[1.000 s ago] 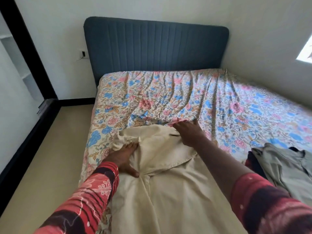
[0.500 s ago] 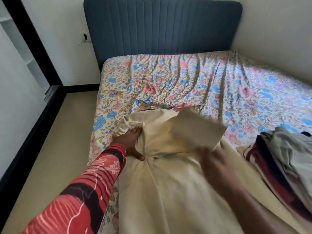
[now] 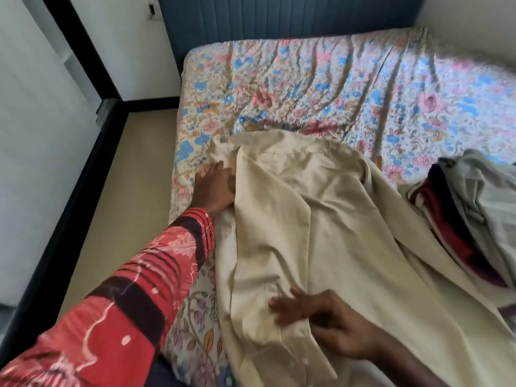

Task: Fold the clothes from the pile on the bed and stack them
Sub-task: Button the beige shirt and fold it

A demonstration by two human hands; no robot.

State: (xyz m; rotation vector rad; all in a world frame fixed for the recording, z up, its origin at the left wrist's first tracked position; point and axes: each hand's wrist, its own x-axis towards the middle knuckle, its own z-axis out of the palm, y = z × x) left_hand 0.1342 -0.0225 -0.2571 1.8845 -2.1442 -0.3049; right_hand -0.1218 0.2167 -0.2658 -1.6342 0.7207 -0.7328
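A cream garment lies spread along the left side of the bed, its far part folded over toward me. My left hand rests at the garment's far left edge, with its fingertips hidden behind the cloth fold. Near the bottom of the view, my right hand lies on the garment's lower part with fingers stretched toward the left. A pile of clothes, grey on top with dark red and white beneath, sits at the right edge of the bed.
The bed's floral sheet is wrinkled, and a blue padded headboard stands at the back. A beige floor strip runs along the bed's left side, bounded by a black frame and white walls.
My right hand has pulled back from the far collar area to the garment's near part. The upper flap now lies folded down over the garment. My left hand stayed at the far left edge.
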